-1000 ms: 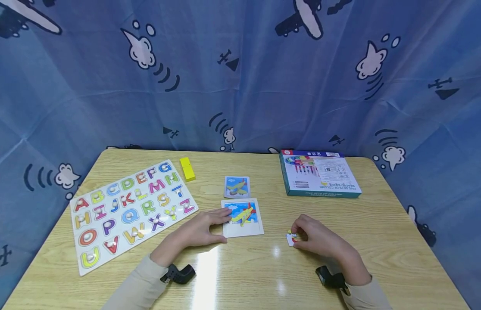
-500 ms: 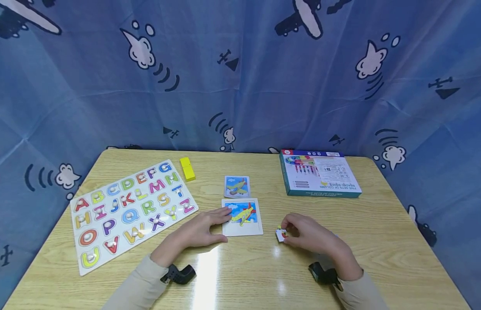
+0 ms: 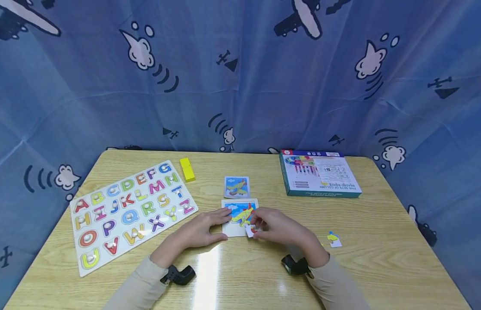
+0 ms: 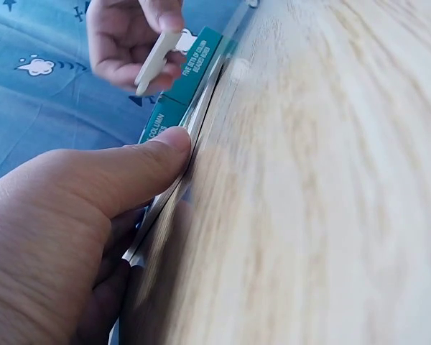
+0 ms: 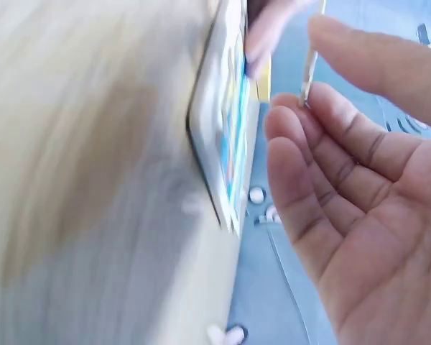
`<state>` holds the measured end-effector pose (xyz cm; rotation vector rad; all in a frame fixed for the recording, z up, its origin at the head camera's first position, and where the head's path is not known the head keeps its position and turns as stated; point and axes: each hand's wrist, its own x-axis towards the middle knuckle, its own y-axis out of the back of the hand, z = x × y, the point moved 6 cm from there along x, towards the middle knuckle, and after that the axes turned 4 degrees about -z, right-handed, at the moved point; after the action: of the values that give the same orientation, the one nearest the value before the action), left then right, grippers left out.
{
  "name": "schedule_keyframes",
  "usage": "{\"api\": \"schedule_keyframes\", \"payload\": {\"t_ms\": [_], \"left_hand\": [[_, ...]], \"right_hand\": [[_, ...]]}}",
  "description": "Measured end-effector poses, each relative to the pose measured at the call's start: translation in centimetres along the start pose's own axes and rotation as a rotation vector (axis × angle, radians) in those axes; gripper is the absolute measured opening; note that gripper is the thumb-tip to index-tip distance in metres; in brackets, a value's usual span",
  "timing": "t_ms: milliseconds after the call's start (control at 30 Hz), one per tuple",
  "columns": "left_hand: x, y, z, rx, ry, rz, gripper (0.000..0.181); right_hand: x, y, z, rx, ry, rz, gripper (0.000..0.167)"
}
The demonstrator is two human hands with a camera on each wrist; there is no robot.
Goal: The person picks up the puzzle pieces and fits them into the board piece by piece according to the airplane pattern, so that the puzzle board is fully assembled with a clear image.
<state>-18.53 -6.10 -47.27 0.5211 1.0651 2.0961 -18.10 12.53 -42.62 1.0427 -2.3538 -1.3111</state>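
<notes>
In the head view, a white-framed jigsaw tray (image 3: 235,231) bears a yellow airplane picture against blue sky, with a blank white strip along its near side. My left hand (image 3: 200,228) rests at the tray's left edge, fingers extended onto it and thumb by its near corner. Over the tray's right near corner, my right hand (image 3: 281,226) pinches a small jigsaw piece (image 3: 250,231) between thumb and fingers. The right wrist view has that piece (image 5: 310,72) edge-on, raised above the tray (image 5: 208,122). Another loose jigsaw piece (image 3: 335,240) lies right of the right hand.
A matching airplane picture card (image 3: 237,187) lies just beyond the tray. An alphabet knob board (image 3: 120,224) is on the left, beside yellow blocks (image 3: 187,169). A flat teal-edged box (image 3: 322,174) stands at the back right. A blue patterned curtain (image 3: 240,86) hangs behind the table.
My right hand has moved left with the pinched piece, from the bare table to over the tray. The loose piece it had covered now shows. My left hand has stayed put.
</notes>
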Motion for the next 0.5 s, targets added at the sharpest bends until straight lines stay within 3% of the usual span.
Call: {"api": "schedule_keyframes", "payload": {"t_ms": [233, 500], "left_hand": [[0.0, 0.0, 0.0, 0.002, -0.001, -0.003, 0.059], [0.1, 0.1, 0.0, 0.015, -0.007, 0.008, 0.059]], "right_hand": [[2.0, -1.4, -1.2, 0.035, 0.034, -0.033, 0.021], [2.7, -2.1, -1.6, 0.039, 0.033, -0.038, 0.019]]}}
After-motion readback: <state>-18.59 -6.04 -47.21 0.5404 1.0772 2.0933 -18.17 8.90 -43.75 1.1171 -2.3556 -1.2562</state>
